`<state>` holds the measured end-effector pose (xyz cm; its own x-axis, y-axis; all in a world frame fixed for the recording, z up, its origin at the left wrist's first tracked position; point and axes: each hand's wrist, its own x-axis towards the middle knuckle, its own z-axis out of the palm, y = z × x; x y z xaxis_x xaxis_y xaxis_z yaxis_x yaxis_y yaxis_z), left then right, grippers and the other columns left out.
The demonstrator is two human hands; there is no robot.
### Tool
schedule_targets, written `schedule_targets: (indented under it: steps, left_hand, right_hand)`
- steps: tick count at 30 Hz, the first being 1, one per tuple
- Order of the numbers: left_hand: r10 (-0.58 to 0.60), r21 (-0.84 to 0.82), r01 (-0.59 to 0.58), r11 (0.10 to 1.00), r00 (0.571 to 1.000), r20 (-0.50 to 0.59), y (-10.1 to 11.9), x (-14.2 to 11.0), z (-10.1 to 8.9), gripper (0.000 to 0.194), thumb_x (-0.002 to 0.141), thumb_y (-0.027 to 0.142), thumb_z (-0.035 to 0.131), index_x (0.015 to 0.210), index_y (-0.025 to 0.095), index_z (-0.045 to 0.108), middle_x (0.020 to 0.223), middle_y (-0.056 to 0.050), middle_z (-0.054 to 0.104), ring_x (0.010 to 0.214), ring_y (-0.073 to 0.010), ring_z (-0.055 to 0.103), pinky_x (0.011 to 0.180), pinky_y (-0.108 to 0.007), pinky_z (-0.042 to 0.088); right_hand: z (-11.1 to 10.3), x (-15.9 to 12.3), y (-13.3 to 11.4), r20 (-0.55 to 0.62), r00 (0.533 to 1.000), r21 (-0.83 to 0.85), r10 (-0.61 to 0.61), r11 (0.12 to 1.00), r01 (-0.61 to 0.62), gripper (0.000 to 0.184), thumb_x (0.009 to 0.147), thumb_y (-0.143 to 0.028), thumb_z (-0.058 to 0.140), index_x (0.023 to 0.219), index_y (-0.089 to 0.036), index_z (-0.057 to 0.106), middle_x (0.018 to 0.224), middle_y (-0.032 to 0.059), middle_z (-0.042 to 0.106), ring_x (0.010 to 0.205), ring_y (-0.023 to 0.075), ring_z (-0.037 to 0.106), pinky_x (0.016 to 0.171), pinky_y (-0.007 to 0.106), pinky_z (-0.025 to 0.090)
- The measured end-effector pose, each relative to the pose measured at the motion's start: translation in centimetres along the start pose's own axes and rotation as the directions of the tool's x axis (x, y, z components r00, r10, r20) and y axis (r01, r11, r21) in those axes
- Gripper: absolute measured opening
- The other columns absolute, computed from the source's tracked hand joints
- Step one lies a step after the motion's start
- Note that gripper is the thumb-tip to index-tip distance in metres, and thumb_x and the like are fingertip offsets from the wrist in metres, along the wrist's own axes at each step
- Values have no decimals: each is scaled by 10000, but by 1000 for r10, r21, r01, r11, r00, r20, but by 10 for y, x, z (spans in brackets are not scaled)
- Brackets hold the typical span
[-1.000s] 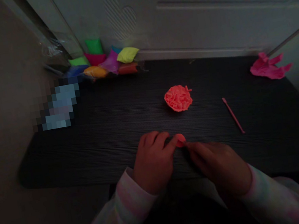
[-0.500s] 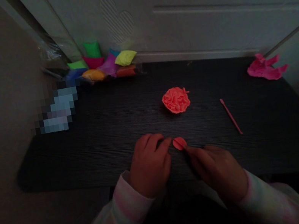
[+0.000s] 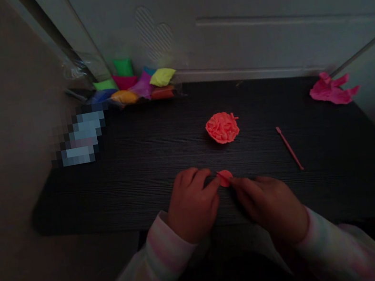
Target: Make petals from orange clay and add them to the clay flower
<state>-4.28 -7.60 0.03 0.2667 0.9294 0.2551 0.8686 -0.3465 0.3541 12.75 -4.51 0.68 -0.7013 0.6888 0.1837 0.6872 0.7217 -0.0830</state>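
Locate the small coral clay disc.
In the head view, the disc sits on the dark table between the left hand and right hand, in front of the ridged clay mound.

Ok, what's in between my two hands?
A small flat disc of orange-red clay lies between your left hand and your right hand, as the head camera shows.

Surface: dark wood-grain tabletop [image 3: 127,190], and look at this spread!
Center: ruffled coral clay mound [image 3: 222,128]
Front: small coral clay disc [image 3: 225,178]
Right: slim pink modeling tool [image 3: 289,147]
Far right: crumpled pink wrapper [image 3: 333,93]
Back edge: bright packets [image 3: 137,91]
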Motion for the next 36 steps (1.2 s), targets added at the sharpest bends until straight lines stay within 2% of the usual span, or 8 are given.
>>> schedule_targets:
  steps: [8, 13, 18, 22, 25, 36]
  left_hand:
    - [7, 2, -7, 1000, 1000, -22, 0, -1, 1, 234, 767, 150, 470, 951, 168, 614, 959, -73, 587, 908, -222, 453, 789, -384, 420]
    - [-1, 5, 1, 1000, 1000, 3, 0, -1, 0, 240, 764, 144, 472, 956, 175, 612, 965, -72, 586, 910, -221, 453, 789, -380, 416]
    - [-2, 5, 2, 1000, 1000, 1, 1, -1, 0, 249, 770, 151, 466, 970, 174, 613, 965, -79, 589, 906, -219, 457, 787, -382, 417]
    - [-2, -3, 2, 1000, 1000, 11, 0, -1, 0, 255, 780, 156, 456, 986, 163, 606, 966, -80, 589, 911, -220, 457, 798, -385, 414]
    - [-7, 4, 7, 1000, 1000, 22, 0, -1, 0, 241, 775, 154, 462, 963, 169, 612, 968, -75, 588, 905, -222, 459, 789, -384, 416]
    - [-2, 5, 2, 1000, 1000, 18, 1, -1, -1, 242, 774, 153, 460, 965, 159, 609, 965, -82, 585, 903, -224, 463, 788, -384, 418]
  right_hand:
    - [-19, -3, -3, 95, 994, -48, 48, 998, -44, 206, 768, -141, 468, 922, -177, 599, 559, -26, 632, 436, 133, 541, 469, 267, 312]
    - [-15, -3, -4, 63, 998, -74, 7, 997, -2, 197, 777, -135, 456, 901, -161, 607, 564, -9, 640, 429, 135, 526, 465, 281, 301]
    - [-12, -5, -3, 41, 999, -31, -21, 999, 22, 207, 790, -131, 447, 921, -148, 605, 603, -1, 655, 445, 124, 530, 474, 272, 320]
    - [-10, -11, -2, 39, 999, -11, -9, 1000, 9, 219, 791, -133, 453, 953, -149, 599, 622, -7, 659, 455, 125, 536, 483, 266, 334]
    - [-7, -13, -2, -4, 1000, -16, -9, 1000, 9, 216, 798, -137, 441, 942, -141, 602, 651, 3, 668, 465, 127, 533, 490, 266, 341]
    - [1, -18, -3, -76, 997, -25, 13, 1000, -15, 222, 809, -150, 426, 921, -123, 615, 612, 19, 659, 451, 131, 521, 488, 268, 357]
